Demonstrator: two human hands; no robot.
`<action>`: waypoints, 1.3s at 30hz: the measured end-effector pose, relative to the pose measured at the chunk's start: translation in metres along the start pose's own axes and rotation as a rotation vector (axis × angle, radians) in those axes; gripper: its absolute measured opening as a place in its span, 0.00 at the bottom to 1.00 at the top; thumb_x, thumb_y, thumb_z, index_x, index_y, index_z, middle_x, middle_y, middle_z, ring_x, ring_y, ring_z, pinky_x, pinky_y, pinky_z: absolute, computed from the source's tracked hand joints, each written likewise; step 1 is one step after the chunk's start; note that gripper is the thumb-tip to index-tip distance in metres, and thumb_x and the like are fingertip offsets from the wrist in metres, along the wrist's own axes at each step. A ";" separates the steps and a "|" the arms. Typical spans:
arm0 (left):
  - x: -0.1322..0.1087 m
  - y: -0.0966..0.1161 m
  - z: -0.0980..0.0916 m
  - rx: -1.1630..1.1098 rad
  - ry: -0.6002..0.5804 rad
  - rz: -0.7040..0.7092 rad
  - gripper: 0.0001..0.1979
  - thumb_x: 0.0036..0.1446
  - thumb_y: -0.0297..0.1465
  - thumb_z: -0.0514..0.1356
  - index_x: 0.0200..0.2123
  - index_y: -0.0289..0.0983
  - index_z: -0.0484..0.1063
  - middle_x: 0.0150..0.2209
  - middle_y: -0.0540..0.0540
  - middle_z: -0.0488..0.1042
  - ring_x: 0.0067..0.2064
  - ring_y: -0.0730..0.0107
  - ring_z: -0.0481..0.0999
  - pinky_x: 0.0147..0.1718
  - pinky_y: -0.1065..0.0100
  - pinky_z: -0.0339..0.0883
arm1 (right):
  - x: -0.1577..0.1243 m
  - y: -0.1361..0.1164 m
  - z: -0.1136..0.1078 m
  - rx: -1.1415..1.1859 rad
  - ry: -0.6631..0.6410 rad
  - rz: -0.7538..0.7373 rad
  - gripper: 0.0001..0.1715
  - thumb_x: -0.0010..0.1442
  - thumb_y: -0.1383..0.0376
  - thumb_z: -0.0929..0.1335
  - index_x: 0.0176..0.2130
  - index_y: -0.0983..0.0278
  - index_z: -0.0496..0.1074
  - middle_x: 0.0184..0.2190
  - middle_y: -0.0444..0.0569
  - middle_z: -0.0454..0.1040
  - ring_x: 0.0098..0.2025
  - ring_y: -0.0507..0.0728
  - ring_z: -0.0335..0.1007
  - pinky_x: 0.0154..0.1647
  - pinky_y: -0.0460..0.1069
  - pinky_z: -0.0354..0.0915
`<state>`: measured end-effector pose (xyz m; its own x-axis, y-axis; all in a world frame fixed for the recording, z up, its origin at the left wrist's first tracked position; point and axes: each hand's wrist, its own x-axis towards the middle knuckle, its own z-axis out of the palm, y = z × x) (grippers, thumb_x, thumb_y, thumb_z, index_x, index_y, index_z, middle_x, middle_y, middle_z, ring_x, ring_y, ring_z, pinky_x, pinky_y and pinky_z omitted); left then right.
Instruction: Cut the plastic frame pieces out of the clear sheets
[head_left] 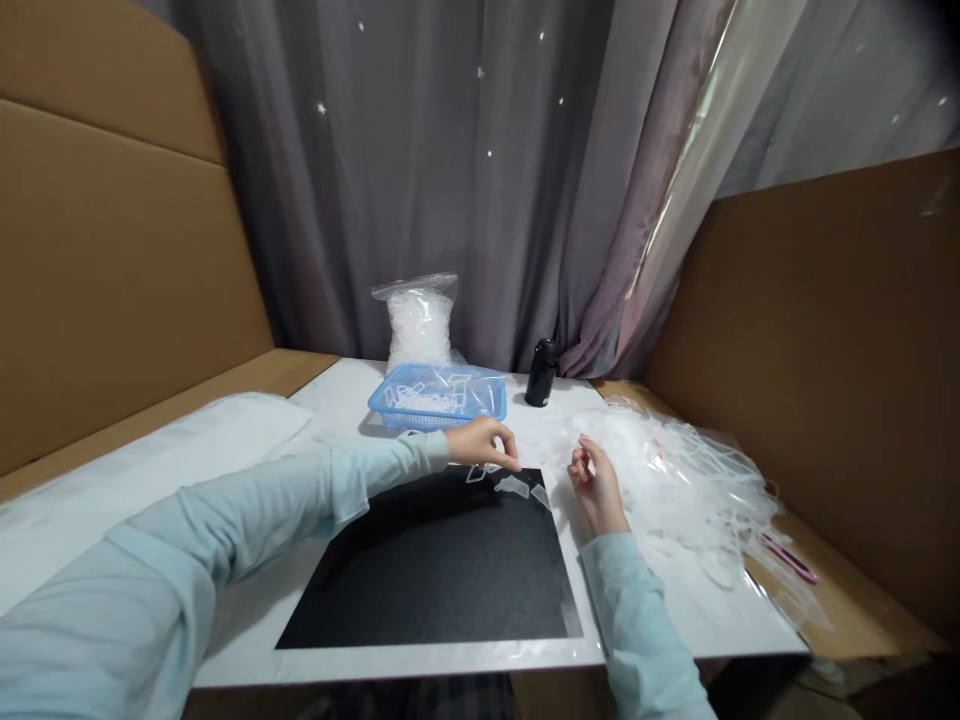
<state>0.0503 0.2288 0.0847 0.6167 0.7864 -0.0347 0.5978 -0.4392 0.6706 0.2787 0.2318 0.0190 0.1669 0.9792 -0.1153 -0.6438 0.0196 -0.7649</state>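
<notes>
My left hand [486, 442] reaches over the far edge of a black sheet [442, 565], thumb and fingertips pinched together; whatever they hold is too small to make out. Under this hand lies a thin white loop-shaped piece [476, 474]. Translucent plastic scraps [513, 487] rest on the sheet's far right corner, just below my left fingertips. To the right of the sheet, my right hand [598, 488] is palm inward with loosely bent fingers apart, and nothing shows in it. It is beside a heap of clear plastic strips and film [675, 490].
Behind the sheet stands a blue basket [379, 408] holding white loop pieces. A filled zip bag [420, 325] and a black bottle [542, 373] are farther back. A pink-handled tool [789, 560] lies at right. Cardboard walls [112, 250] flank the white table.
</notes>
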 end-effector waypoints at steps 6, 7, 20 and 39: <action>0.001 -0.001 0.000 0.016 -0.029 -0.040 0.12 0.65 0.37 0.60 0.43 0.33 0.72 0.36 0.48 0.75 0.31 0.74 0.74 0.30 0.69 0.73 | -0.001 0.000 0.001 -0.001 0.003 -0.002 0.07 0.69 0.64 0.68 0.42 0.68 0.70 0.29 0.40 0.68 0.22 0.45 0.62 0.19 0.39 0.61; 0.001 -0.001 0.000 0.015 -0.028 -0.044 0.12 0.65 0.37 0.60 0.43 0.33 0.72 0.37 0.48 0.75 0.31 0.74 0.74 0.30 0.69 0.73 | -0.001 0.000 0.001 -0.002 0.003 -0.003 0.07 0.69 0.64 0.68 0.42 0.68 0.70 0.29 0.40 0.68 0.22 0.45 0.62 0.19 0.39 0.61; 0.004 -0.004 0.000 -0.030 -0.013 -0.055 0.12 0.64 0.38 0.61 0.40 0.32 0.72 0.35 0.49 0.74 0.30 0.75 0.73 0.28 0.71 0.71 | 0.001 0.001 -0.001 -0.024 0.006 -0.022 0.08 0.69 0.63 0.68 0.41 0.68 0.70 0.28 0.40 0.68 0.22 0.45 0.63 0.19 0.40 0.62; 0.003 -0.011 -0.002 -0.030 0.056 -0.093 0.11 0.64 0.37 0.61 0.38 0.32 0.71 0.30 0.52 0.71 0.24 0.80 0.68 0.22 0.75 0.66 | 0.008 0.007 -0.007 -0.040 0.016 -0.004 0.10 0.69 0.62 0.68 0.42 0.68 0.70 0.30 0.41 0.70 0.23 0.46 0.64 0.22 0.41 0.64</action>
<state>0.0447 0.2372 0.0790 0.5293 0.8466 -0.0563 0.6348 -0.3511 0.6884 0.2802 0.2385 0.0082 0.1815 0.9757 -0.1223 -0.6131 0.0150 -0.7899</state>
